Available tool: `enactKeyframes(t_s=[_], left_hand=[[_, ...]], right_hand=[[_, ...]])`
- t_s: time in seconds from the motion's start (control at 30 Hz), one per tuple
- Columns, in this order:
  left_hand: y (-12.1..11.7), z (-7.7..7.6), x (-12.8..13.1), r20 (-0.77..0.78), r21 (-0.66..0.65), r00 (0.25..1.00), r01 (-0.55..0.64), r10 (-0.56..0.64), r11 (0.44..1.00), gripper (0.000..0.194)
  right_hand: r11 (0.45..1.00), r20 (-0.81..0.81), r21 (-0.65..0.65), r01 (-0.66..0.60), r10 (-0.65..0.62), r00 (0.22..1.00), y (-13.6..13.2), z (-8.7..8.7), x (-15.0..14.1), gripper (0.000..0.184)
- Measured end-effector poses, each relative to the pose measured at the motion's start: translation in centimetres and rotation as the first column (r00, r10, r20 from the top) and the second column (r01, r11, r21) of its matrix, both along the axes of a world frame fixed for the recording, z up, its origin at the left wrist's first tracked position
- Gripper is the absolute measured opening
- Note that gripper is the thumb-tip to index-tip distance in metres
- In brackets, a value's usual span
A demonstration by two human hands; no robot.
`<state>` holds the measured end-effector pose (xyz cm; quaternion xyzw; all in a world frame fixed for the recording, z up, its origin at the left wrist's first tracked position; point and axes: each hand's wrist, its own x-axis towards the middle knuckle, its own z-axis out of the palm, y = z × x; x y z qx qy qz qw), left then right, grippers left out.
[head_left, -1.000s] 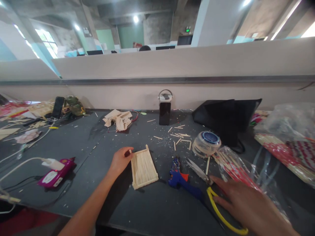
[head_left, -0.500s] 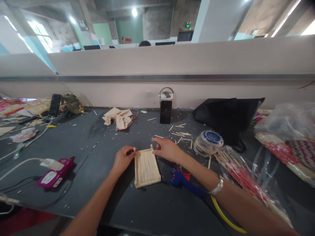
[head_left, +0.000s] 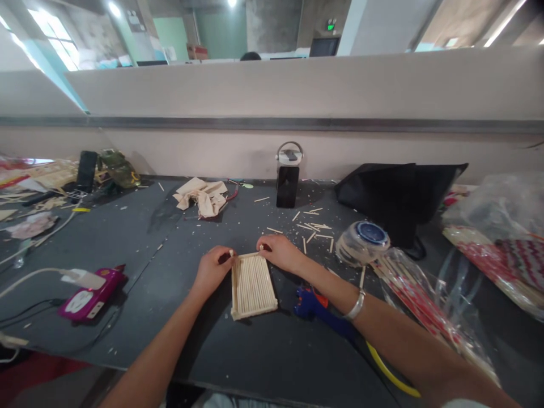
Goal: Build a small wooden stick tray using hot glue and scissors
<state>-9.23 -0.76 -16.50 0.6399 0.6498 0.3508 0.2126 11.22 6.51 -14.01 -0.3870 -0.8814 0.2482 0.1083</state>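
Observation:
A flat panel of pale wooden sticks (head_left: 252, 285) lies on the dark table (head_left: 170, 243) in front of me. My left hand (head_left: 211, 268) pinches its far left corner post with curled fingers. On the far right corner post my right hand (head_left: 279, 251) is closed in a pinch too. A metal bracelet sits on my right wrist. A blue glue gun (head_left: 317, 309) lies just under my right forearm.
Loose stick offcuts (head_left: 312, 229) lie behind the panel, with a clear round tub (head_left: 362, 242) and bagged sticks (head_left: 419, 300) to the right. A black bottle (head_left: 287, 182) and black bag (head_left: 395, 198) stand at the back. A magenta device (head_left: 87, 293) with cables lies left. Yellow scissors handle (head_left: 389, 375).
My right hand left the yellow scissors, crossed over to the panel and closed on its far right corner. My left hand kept its hold on the left corner.

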Motion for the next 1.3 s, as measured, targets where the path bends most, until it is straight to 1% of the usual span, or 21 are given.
enactKeyframes(t_s=[0.07, 0.13, 0.17, 0.27, 0.33, 0.4, 0.43, 0.5, 0.53, 0.6, 0.7, 0.83, 0.93, 1.07, 1.2, 1.3], left_hand=[[0.0, 0.0, 0.1, -0.008, -0.005, 1.000, -0.007, 0.007, 1.000, 0.014], [-0.4, 0.3, 0.1, -0.013, -0.011, 1.000, -0.024, 0.024, 1.000, 0.017], [-0.9, 0.6, 0.1, -0.015, -0.012, 0.999, -0.037, 0.037, 0.999, 0.022], [-3.6, 2.0, 0.1, -0.024, -0.002, 0.997, -0.073, 0.073, 0.997, 0.037], [-6.2, 2.8, 0.3, -0.026, -0.005, 0.998, -0.062, 0.062, 0.998, 0.036], [-8.7, 3.2, 0.8, 0.024, -0.044, 1.000, -0.014, 0.015, 0.999, 0.029], [-9.7, 3.2, 1.1, 0.057, -0.065, 0.998, 0.013, -0.009, 0.998, 0.028], [-11.1, 2.8, 1.8, 0.087, -0.089, 0.995, 0.057, -0.049, 0.994, 0.027], [-11.5, 2.5, 2.1, 0.093, -0.086, 0.994, 0.073, -0.065, 0.994, 0.027], [-11.8, 1.9, 2.5, 0.094, -0.044, 0.992, 0.089, -0.085, 0.995, 0.022], [-11.6, 1.1, 2.7, 0.089, 0.032, 0.992, 0.091, -0.094, 0.995, 0.012], [-11.5, 0.7, 2.7, 0.069, 0.025, 0.992, 0.105, -0.107, 0.994, 0.009], [-11.5, 0.8, 2.8, 0.055, 0.013, 0.993, 0.103, -0.104, 0.995, 0.011], [-11.3, 1.5, 2.7, 0.044, 0.016, 0.996, 0.081, -0.082, 0.997, 0.010], [-10.7, 2.1, 2.3, 0.037, -0.079, 0.994, 0.103, -0.101, 0.992, 0.009], [-10.6, 2.2, 2.1, 0.054, -0.136, 0.991, 0.127, -0.120, 0.983, 0.011]], right_hand=[[1.000, -0.006, 0.001, 0.016, -0.016, 1.000, -0.1, 0.5, 0.0, 0.024], [0.999, -0.018, 0.009, 0.046, -0.046, 0.999, -0.8, 1.4, 0.6, 0.025], [0.998, -0.028, 0.014, 0.064, -0.064, 0.998, -1.5, 2.0, 1.1, 0.026], [0.996, -0.067, 0.012, 0.090, -0.089, 0.994, -4.6, 4.0, 3.1, 0.024], [0.998, -0.076, -0.025, 0.060, -0.062, 0.995, -7.1, 4.8, 4.4, 0.019], [0.997, -0.073, -0.072, 0.012, -0.017, 0.997, -9.3, 4.9, 5.2, 0.016], [0.996, -0.068, -0.085, -0.004, -0.002, 0.998, -10.1, 4.6, 5.4, 0.017], [0.996, -0.059, -0.090, -0.022, 0.016, 0.998, -11.1, 3.6, 5.3, 0.019], [0.996, -0.056, -0.083, -0.024, 0.019, 0.998, -11.3, 3.1, 5.2, 0.017], [0.998, -0.050, -0.062, -0.024, 0.021, 0.999, -11.3, 2.2, 4.8, 0.012], [0.999, -0.040, -0.033, -0.019, 0.017, 0.999, -11.2, 1.5, 4.5, 0.013], [1.000, -0.022, -0.009, -0.024, 0.024, 0.999, -11.2, 1.5, 4.5, 0.013], [1.000, 0.000, 0.002, -0.027, 0.027, 1.000, -11.4, 1.5, 4.5, 0.013], [1.000, 0.029, 0.013, -0.029, 0.028, 0.999, -11.4, 1.7, 4.3, 0.013], [0.999, 0.068, 0.025, -0.041, 0.039, 0.997, -11.4, 1.9, 4.0, 0.014], [0.997, 0.098, 0.029, -0.068, 0.065, 0.993, -11.5, 1.6, 3.8, 0.014]])
